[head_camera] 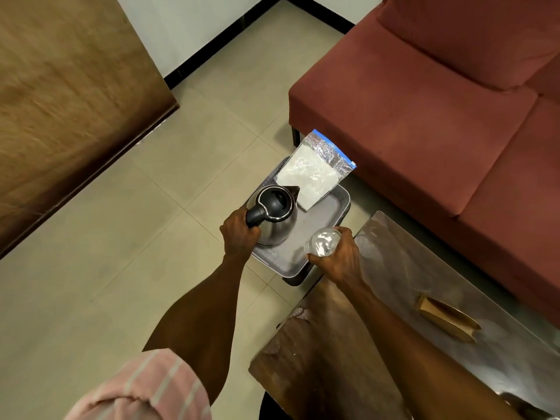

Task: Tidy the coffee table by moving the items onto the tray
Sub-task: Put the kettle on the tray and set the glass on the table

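Observation:
A grey tray (318, 219) sits low, just past the end of the coffee table (339, 338). My left hand (239, 231) is closed round the black handle of a steel kettle (277, 213), which stands on the tray's near left part. My right hand (339, 253) grips a clear glass (324, 241) over the tray's near right edge; I cannot tell whether the glass touches the tray. A zip bag of white powder (312, 174) lies on the tray's far end and overhangs its rim.
A brown wooden piece (445, 316) lies on the glossy table top to the right. A dark red sofa (439, 116) runs close behind the tray and table. A brown wooden panel (60, 101) fills the left, with tiled floor (121, 253) between.

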`<state>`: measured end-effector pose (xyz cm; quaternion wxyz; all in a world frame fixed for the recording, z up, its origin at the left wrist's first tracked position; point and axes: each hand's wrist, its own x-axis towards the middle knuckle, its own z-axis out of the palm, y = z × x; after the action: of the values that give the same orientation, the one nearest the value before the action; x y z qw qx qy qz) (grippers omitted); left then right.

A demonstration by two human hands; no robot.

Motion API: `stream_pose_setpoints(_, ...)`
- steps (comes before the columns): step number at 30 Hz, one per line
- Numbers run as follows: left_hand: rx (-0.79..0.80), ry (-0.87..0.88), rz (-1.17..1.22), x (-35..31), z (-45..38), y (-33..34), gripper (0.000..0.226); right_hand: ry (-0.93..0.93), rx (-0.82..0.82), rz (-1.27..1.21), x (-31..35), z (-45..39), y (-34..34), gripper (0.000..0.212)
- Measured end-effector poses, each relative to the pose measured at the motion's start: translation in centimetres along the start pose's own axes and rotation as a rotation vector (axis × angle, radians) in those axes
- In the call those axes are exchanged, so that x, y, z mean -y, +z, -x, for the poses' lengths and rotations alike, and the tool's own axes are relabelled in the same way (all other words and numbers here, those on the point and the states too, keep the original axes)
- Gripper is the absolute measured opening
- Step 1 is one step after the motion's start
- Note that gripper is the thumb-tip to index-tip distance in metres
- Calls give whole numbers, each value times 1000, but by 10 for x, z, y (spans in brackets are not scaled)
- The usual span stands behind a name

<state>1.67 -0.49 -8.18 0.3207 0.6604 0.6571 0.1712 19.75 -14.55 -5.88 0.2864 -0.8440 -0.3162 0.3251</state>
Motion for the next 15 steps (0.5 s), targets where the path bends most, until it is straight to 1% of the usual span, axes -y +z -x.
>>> stream_pose_setpoints(6, 57, -27, -90, -1, -4, -3, 25, 15, -1, -30, 3, -4, 2, 89)
stream_pose_setpoints(10, 93, -36, -241, -4, -1, -6, 37, -1, -3, -39, 9, -1, 2, 89)
stream_pose_setpoints(15, 90, -4, -324, -15, 7, -9, 48, 0, -18, -8, 17, 5, -6, 89)
